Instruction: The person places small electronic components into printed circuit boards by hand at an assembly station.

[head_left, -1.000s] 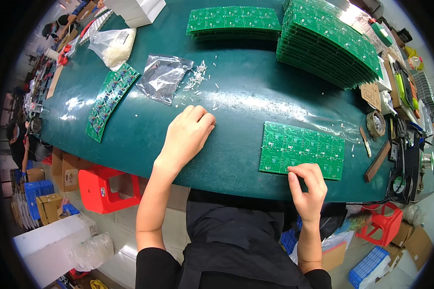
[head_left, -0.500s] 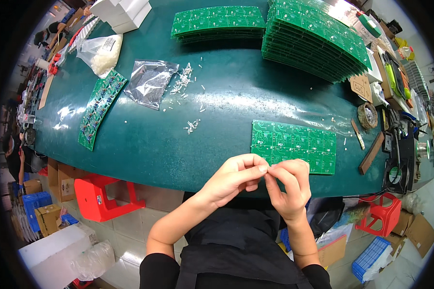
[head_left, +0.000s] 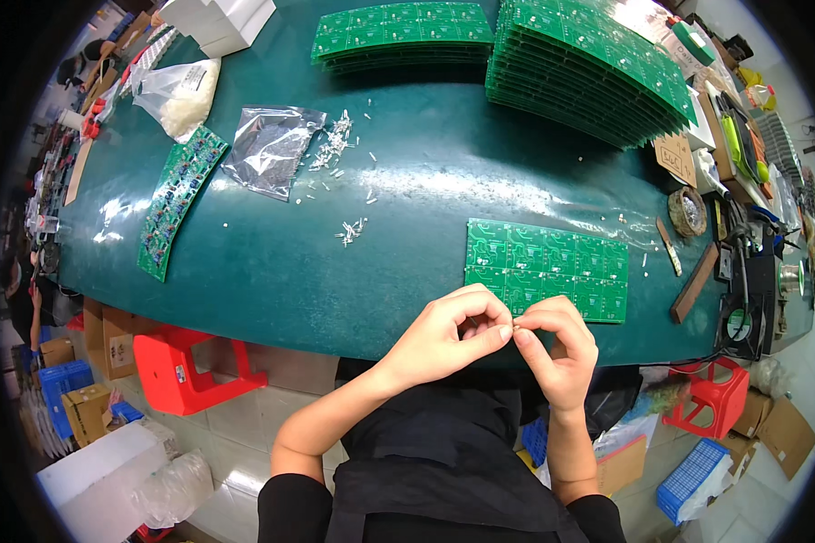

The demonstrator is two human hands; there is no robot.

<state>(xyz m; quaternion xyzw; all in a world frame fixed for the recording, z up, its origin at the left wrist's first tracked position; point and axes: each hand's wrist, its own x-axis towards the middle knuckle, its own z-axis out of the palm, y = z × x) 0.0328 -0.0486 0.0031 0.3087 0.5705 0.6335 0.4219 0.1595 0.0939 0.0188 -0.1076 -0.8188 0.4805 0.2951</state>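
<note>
My left hand [head_left: 457, 335] and my right hand [head_left: 557, 353] meet fingertip to fingertip over the near edge of the table. Both are closed in a pinch on a tiny pale part between them, too small to name. Just beyond the fingers lies a green circuit board panel [head_left: 552, 258], its near left part covered by my hands. Loose small white pieces [head_left: 350, 232] are scattered to the left, with a larger heap [head_left: 335, 140] beside a clear plastic bag [head_left: 274, 149].
Stacked green circuit boards [head_left: 589, 72] stand at the back right, with a lower stack [head_left: 403, 27] beside them. A populated board [head_left: 181, 199] lies at left near a bag of white parts [head_left: 188, 100]. A wooden bar [head_left: 695, 283] and a tape roll [head_left: 688, 214] are at right.
My hands have shifted slightly right and down, still pinched together, and the fingers have turned a little. The whole view has moved slightly; the table's things lie as before.
</note>
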